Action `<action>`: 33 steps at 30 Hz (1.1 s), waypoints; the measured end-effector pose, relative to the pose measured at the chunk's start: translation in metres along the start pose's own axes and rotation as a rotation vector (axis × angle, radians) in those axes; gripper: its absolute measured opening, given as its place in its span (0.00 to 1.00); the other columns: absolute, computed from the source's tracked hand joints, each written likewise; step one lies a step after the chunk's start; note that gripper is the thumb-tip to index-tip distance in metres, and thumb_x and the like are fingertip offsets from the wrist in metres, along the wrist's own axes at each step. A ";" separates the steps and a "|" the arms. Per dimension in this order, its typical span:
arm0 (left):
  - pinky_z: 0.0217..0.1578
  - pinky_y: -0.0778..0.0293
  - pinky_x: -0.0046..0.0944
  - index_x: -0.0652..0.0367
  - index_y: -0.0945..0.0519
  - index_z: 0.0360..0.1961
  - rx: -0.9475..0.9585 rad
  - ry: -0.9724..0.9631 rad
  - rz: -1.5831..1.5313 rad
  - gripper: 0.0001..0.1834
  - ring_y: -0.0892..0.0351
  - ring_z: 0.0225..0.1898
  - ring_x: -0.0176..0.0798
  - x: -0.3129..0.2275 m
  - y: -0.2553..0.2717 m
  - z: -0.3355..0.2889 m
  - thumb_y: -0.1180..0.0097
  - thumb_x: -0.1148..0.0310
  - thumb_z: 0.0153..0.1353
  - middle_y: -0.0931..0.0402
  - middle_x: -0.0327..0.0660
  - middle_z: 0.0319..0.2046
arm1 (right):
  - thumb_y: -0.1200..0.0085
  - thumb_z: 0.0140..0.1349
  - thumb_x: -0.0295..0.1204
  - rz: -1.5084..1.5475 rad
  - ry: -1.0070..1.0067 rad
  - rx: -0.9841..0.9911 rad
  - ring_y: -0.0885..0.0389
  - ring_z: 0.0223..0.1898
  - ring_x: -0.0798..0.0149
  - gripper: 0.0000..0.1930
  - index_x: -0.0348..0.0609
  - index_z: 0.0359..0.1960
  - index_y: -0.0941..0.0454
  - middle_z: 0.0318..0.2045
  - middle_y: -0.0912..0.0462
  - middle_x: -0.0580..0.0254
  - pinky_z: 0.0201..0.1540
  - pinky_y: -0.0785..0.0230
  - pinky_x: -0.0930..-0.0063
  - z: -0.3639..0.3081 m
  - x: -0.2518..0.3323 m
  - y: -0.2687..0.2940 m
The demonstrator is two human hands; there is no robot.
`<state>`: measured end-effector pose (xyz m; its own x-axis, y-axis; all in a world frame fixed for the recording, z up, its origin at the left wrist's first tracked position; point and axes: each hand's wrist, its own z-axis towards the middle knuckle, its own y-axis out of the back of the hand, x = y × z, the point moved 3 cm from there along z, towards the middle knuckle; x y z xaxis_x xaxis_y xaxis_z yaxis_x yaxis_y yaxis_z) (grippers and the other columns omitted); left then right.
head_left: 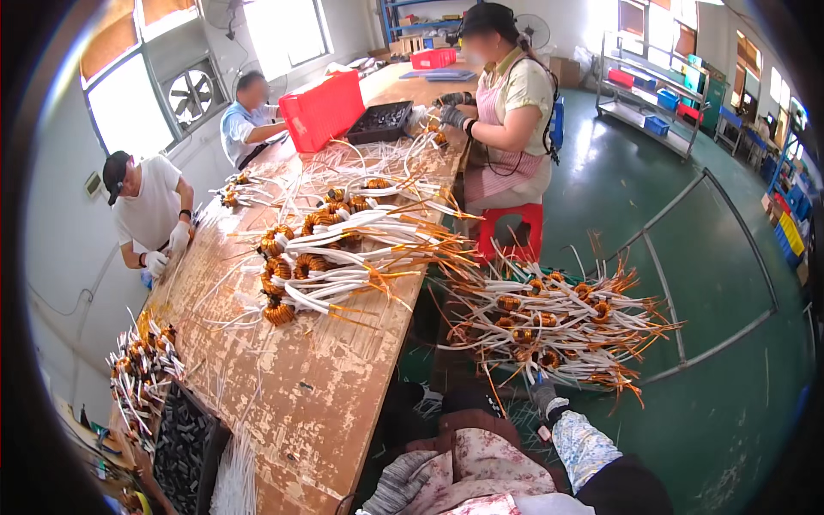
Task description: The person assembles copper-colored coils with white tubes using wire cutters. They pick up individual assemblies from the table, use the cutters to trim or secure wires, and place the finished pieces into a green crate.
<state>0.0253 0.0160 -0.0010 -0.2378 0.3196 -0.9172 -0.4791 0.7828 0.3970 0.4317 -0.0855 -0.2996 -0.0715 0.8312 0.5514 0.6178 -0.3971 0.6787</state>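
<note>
Right hand (543, 397), dark-gloved, lower right of the frame, at the near edge of a pile of copper-wound toroidal coils (544, 320) with white-sleeved leads, right of centre, beside the counter (322, 408). Cannot tell whether its fingers are apart or clamped on a lead; left hand not in view. My read, a reach into the pile: best to take one coil's sleeved leads close to the winding, ease them free of neighbours before lifting, and keep bare copper ends from snagging. Yanking would likely bend leads or drag others along.
</note>
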 end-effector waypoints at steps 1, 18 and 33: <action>0.52 0.34 0.39 0.54 0.26 0.50 -0.026 0.009 0.013 0.18 0.29 0.50 0.43 0.019 -0.002 -0.002 0.47 0.67 0.58 0.27 0.45 0.48 | 0.45 0.50 0.31 0.153 0.146 -0.122 0.25 0.21 0.58 0.17 0.43 0.41 0.32 0.20 0.26 0.60 0.21 0.32 0.65 0.005 0.008 0.006; 0.52 0.35 0.33 0.55 0.30 0.53 -0.266 0.198 -0.245 0.19 0.29 0.49 0.42 0.002 0.002 -0.169 0.51 0.64 0.62 0.28 0.47 0.46 | 0.44 0.48 0.21 1.196 0.604 0.414 0.41 0.14 0.77 0.14 0.47 0.33 0.35 0.16 0.37 0.72 0.15 0.47 0.83 -0.304 0.179 0.196; 0.55 0.37 0.35 0.66 0.42 0.60 0.329 -0.205 -1.047 0.29 0.36 0.56 0.35 -0.139 -0.002 0.012 0.50 0.62 0.62 0.36 0.46 0.55 | 0.45 0.45 0.18 1.385 1.264 0.620 0.39 0.14 0.69 0.18 0.48 0.29 0.43 0.18 0.36 0.64 0.14 0.50 0.76 -0.462 0.180 0.274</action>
<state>0.0694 -0.0241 0.1251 0.3108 -0.5218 -0.7944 -0.1074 0.8112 -0.5748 0.2260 -0.2246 0.2095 0.3689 -0.6896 0.6232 0.8516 -0.0178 -0.5239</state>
